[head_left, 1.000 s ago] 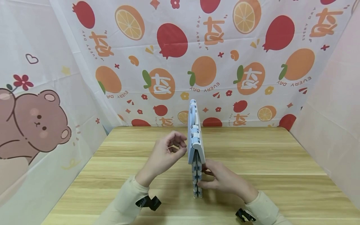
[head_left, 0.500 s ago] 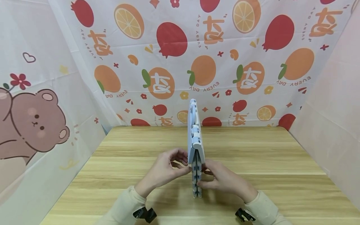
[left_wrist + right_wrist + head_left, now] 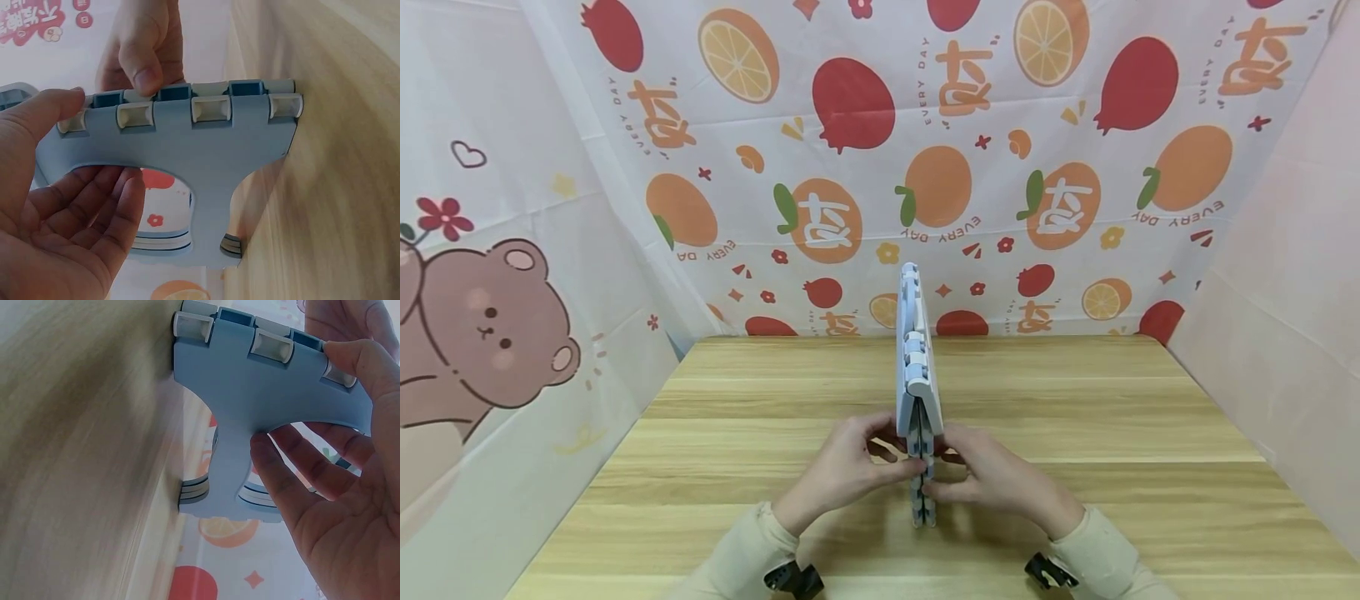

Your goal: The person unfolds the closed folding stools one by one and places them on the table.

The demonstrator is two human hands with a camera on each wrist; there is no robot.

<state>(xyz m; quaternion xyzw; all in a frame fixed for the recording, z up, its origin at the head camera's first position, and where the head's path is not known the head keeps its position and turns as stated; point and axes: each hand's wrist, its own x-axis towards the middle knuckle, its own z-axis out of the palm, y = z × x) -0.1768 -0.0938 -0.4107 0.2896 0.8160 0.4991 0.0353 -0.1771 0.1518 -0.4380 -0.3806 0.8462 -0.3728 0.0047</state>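
A folded plastic stool, pale blue and white, stands upright and edge-on in the middle of the wooden table. My left hand grips its lower part from the left. In the left wrist view, the thumb lies at the hinged edge of the blue-grey leg panel, and the fingers reach to its curved cutout. From the other side my right hand holds the opposite leg panel. Its thumb presses by the hinge knuckles and its fingers curl at the cutout. The two thumbs nearly meet at the hinge side.
The wooden table spreads around the stool. Behind it hangs a fruit-print cloth, with a bear-print cloth on the left and a pale cloth on the right. Black wrist cameras are strapped on both sleeves.
My left hand has come down and to the right, from open air beside the stool to a grip on its lower panel. The right hand keeps its hold; the stool stands as before.
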